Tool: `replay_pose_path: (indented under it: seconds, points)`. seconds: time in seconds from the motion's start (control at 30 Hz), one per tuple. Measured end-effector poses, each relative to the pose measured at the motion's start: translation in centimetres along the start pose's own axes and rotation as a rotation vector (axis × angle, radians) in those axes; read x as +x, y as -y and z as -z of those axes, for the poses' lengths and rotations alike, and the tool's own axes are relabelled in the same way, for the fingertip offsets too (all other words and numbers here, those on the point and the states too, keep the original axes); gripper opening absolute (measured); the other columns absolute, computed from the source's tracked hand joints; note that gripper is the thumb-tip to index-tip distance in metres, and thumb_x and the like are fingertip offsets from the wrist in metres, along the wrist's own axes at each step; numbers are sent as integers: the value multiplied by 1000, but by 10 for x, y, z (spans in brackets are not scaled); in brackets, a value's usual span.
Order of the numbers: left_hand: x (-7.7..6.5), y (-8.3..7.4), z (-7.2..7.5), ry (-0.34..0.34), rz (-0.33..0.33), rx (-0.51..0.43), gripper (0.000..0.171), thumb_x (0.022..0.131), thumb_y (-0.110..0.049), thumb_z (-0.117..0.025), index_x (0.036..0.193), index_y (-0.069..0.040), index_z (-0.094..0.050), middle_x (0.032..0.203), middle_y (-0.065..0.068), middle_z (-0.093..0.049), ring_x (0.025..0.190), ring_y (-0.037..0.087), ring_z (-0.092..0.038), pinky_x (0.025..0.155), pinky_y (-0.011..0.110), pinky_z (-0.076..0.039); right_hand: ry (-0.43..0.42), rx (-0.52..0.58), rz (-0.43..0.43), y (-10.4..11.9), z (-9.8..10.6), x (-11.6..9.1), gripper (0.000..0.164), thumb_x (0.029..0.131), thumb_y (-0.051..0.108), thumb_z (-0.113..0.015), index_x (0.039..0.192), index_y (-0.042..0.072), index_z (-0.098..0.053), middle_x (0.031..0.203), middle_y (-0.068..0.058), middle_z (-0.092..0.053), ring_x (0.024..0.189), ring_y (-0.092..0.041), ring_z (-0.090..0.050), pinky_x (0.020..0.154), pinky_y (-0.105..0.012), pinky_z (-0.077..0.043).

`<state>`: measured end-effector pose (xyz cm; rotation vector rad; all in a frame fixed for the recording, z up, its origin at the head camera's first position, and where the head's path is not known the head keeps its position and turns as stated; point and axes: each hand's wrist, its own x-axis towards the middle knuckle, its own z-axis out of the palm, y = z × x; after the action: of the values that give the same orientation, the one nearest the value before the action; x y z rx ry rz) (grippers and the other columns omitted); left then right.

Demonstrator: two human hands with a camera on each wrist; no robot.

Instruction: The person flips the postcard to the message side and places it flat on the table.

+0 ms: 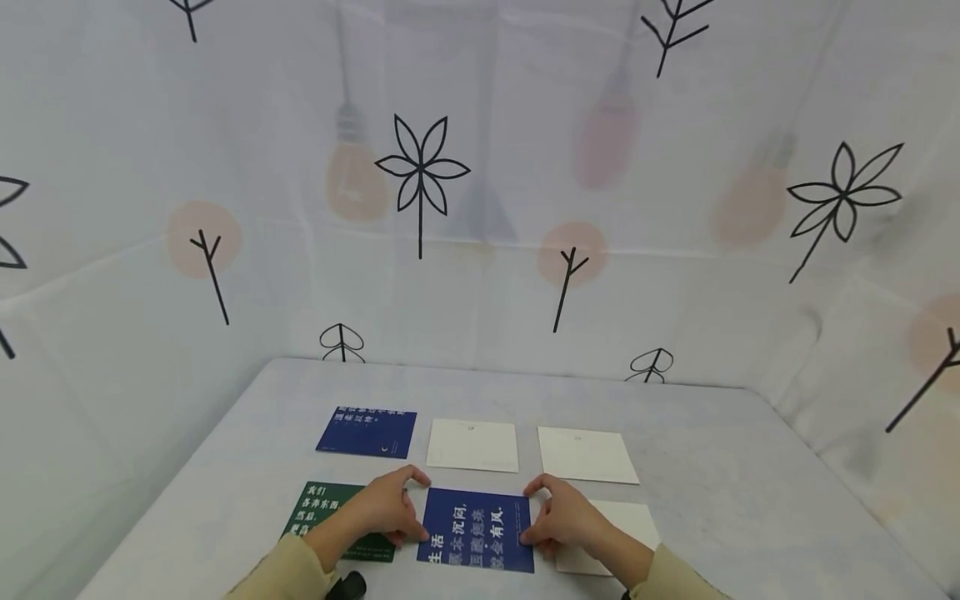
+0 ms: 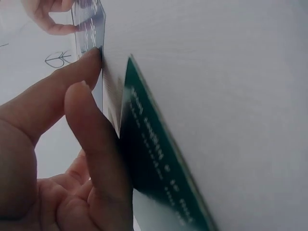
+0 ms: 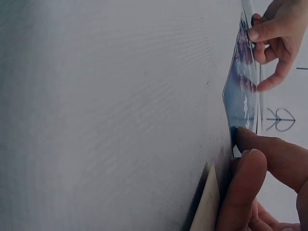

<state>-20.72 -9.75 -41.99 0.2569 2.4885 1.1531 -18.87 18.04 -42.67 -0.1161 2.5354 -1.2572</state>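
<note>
A blue postcard (image 1: 476, 529) with white lettering sits at the front middle of the table, between both hands. My left hand (image 1: 386, 504) holds its left edge, index finger near the far corner and thumb lower down. On the opposite edge my right hand (image 1: 562, 517) does the same, thumb tip at the card's rim. Beneath the left hand lies a green postcard (image 1: 330, 493) with white writing, partly covered; the left wrist view shows that green postcard (image 2: 154, 154) close to the curled fingers. A cream card (image 1: 626, 521) is partly hidden under the right hand.
Behind the hands is a row of another blue postcard (image 1: 367, 433) and two cream cards, one in the middle (image 1: 472, 446) and one at right (image 1: 587, 454). A dark rounded object (image 1: 348, 586) shows by the left sleeve. Patterned white curtain (image 1: 480, 292) encloses the table (image 1: 720, 500).
</note>
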Motion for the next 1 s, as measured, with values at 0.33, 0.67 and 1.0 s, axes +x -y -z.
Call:
replay_pose_path:
  seconds: [0.33,0.67,1.0]
  points:
    - [2,1,0,12,15,-7,59,62,-5,-84,112,-9,-53,66,6,-58,48,14,-54,47,27,-51,18,17,-6,1,0,3,53,64,-1,-81,105,3,-48,65,-7,-57,45,-11,-53,43,-22,-47]
    - [-1,0,1,28,2,-83,61,63,0,-83,111,-9,-47,70,7,-55,51,16,-54,47,28,-51,2,34,81,6,1,1,56,60,-5,-82,102,5,-45,63,-3,-54,47,-12,-50,44,-23,-43]
    - [-4,0,3,32,-50,-130,58,64,1,-82,109,-7,-45,75,7,-55,58,18,-56,50,30,-52,-13,82,100,10,2,-2,55,61,-7,-80,102,4,-45,64,-4,-52,51,-14,-50,45,-26,-47]
